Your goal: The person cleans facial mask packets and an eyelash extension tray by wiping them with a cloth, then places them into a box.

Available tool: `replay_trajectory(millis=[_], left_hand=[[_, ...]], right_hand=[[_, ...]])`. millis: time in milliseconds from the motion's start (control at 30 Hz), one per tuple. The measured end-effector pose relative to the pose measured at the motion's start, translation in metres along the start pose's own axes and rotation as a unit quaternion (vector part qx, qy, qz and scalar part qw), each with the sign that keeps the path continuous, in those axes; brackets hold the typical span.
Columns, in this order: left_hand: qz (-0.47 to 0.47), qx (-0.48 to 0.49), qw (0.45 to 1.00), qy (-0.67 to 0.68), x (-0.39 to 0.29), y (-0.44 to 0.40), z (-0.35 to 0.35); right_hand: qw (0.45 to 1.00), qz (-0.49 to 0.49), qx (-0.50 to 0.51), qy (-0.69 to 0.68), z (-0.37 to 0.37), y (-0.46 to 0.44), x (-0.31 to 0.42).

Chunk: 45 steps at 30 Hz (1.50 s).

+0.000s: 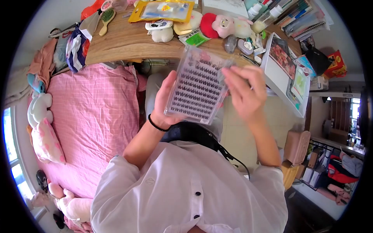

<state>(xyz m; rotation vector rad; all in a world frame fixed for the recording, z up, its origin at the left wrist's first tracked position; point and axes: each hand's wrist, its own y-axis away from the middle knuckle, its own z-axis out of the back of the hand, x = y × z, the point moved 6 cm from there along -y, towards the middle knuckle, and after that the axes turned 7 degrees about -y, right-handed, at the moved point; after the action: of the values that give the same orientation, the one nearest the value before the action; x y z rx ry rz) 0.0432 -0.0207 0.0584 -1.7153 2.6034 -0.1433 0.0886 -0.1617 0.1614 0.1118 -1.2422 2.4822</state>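
Observation:
A clear flat case (197, 87) with rows of dark lash clusters is held up in front of the body, near the desk's front edge. My left hand (165, 99) grips its left side, with a black band round the wrist. At the case's upper right corner is my right hand (246, 87), its thumb and fingers pinched together and somewhat blurred. What those fingertips hold, if anything, is too blurred to make out.
Beyond the case, the wooden desk (124, 42) bears a yellow pouch (161, 11), a green packet (194, 38), plush toys (223, 26) and a hairbrush (107, 19). A white tray (285, 93) stands right; a pink bed (93, 112) lies left.

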Motion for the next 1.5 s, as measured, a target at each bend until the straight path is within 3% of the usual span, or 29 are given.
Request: replay_trajectory(millis=[100, 233, 300, 500, 633, 700, 1200, 1267, 1300, 1367, 1500], left_hand=[[0.017, -0.034, 0.986, -0.163, 0.004, 0.001, -0.007], [0.002, -0.055, 0.998, -0.02, 0.005, 0.006, 0.004], [0.007, 0.019, 0.999, 0.039, 0.0, 0.005, 0.008], [0.003, 0.044, 0.998, 0.055, 0.005, 0.002, 0.008], [0.02, -0.018, 0.999, 0.022, 0.009, -0.004, 0.003], [0.01, -0.059, 0.993, -0.098, 0.008, -0.005, 0.004], [0.007, -0.045, 0.991, -0.126, 0.011, -0.011, 0.001], [-0.015, -0.135, 0.973, -0.185, 0.004, -0.006, 0.015], [-0.015, -0.135, 0.973, -0.185, 0.003, -0.005, 0.021], [0.018, 0.023, 1.0, -0.006, 0.007, -0.007, 0.016], [0.038, -0.056, 0.996, -0.055, 0.014, -0.005, 0.019]], right_hand=[[0.999, -0.03, -0.017, 0.009, 0.003, 0.0, -0.004], [1.0, -0.02, 0.004, -0.017, 0.001, 0.011, 0.009], [0.999, -0.023, 0.015, -0.031, -0.003, 0.02, 0.018], [0.997, 0.003, 0.036, -0.062, -0.004, 0.039, 0.036], [0.995, 0.045, 0.077, -0.054, -0.005, 0.05, 0.05], [0.994, 0.048, 0.082, -0.061, -0.006, 0.052, 0.055], [0.993, 0.042, 0.098, -0.054, -0.03, 0.04, 0.065], [0.994, 0.033, 0.091, -0.043, -0.031, 0.035, 0.059], [0.996, 0.03, 0.084, -0.026, -0.029, 0.028, 0.054], [0.997, 0.014, 0.068, -0.019, -0.026, 0.018, 0.038], [0.998, -0.065, 0.012, -0.009, -0.014, -0.009, 0.007]])
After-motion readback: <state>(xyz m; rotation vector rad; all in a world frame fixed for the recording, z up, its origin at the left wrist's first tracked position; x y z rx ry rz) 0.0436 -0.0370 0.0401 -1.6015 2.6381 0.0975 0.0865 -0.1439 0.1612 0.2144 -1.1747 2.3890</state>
